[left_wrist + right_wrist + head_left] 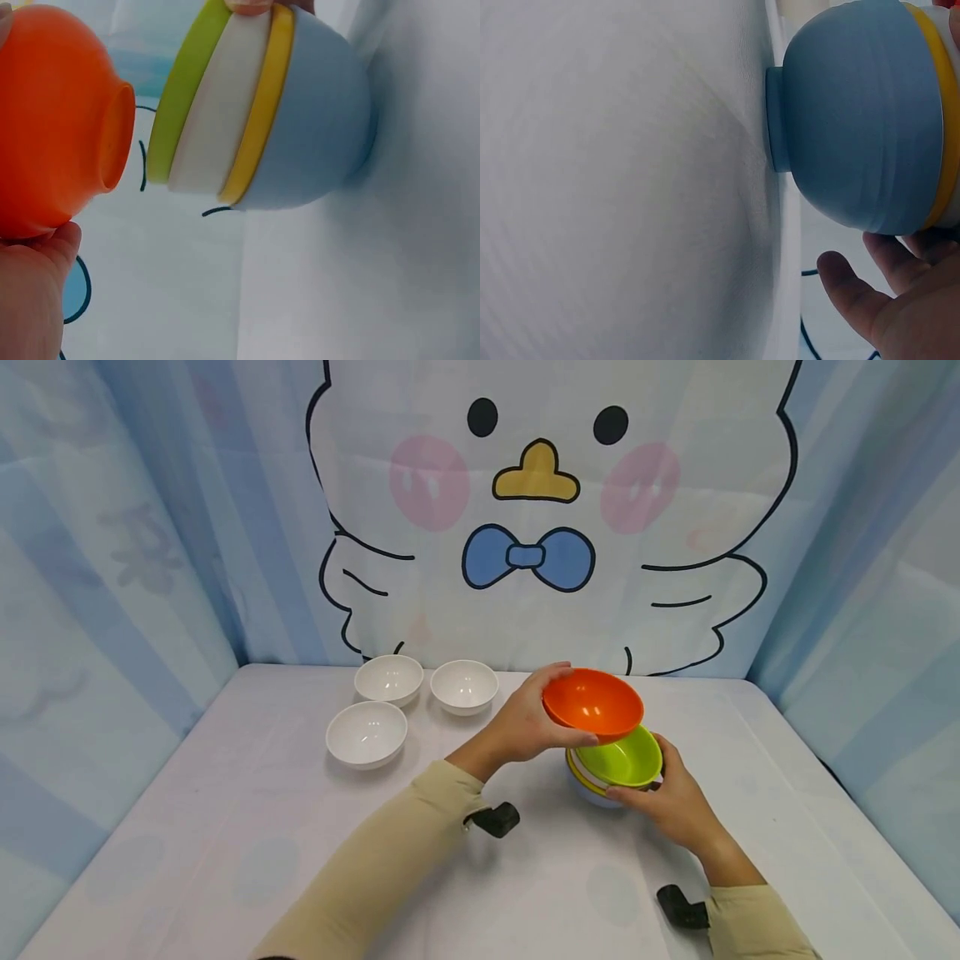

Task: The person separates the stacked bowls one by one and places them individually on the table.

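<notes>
Orange bowl [594, 703] held above a nested stack [259, 112]

Your left hand [528, 717] grips the orange bowl, apart from the lime-green bowl [621, 760] topping the stack, which stands right of middle, nearer the table's [225, 827] far edge. Your right hand [681, 802] grasps the stack's upper rims. A slack left grip could drop the orange bowl; sideways pressure could topple the stack. No writing or brand shows.

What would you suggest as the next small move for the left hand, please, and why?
Probably lower the orange bowl into the green bowl: the left hand holds it just above, the right hand grips the stack, and the green bowl looks empty.
</notes>
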Available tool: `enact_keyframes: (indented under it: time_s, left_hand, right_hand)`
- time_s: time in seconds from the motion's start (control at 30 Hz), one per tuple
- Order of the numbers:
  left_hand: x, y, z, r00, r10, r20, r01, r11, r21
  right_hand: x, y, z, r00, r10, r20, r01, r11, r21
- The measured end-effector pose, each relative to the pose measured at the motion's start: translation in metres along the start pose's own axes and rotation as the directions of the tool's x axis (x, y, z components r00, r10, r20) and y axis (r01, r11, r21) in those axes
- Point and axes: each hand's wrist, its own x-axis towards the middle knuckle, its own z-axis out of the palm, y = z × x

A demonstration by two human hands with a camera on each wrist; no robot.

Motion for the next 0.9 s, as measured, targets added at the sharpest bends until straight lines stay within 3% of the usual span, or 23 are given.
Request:
enact_keyframes:
  time_s: [0.33,0.53,0.9]
  left_hand:
    - [-0.011,-0.006,-0.029,0.998,-0.021,-0.067,0.019,0.999,-0.028]
    - [-0.018,-0.011,-0.046,0.994,-0.023,-0.111,0.024,1.000,0.012]
    - [-0.042,-0.029,-0.071,0.977,-0.058,-0.207,0.061,0.998,0.007]
  right_hand:
    - [0.001,0.001,0.001,1.000,0.018,0.002,-0.018,1.000,0.002]
    - [0.001,0.003,0.000,1.000,0.011,0.001,-0.011,1.000,0.011]
    - [0.001,0.003,0.000,1.000,-0.001,-0.003,0.001,1.000,0.003]
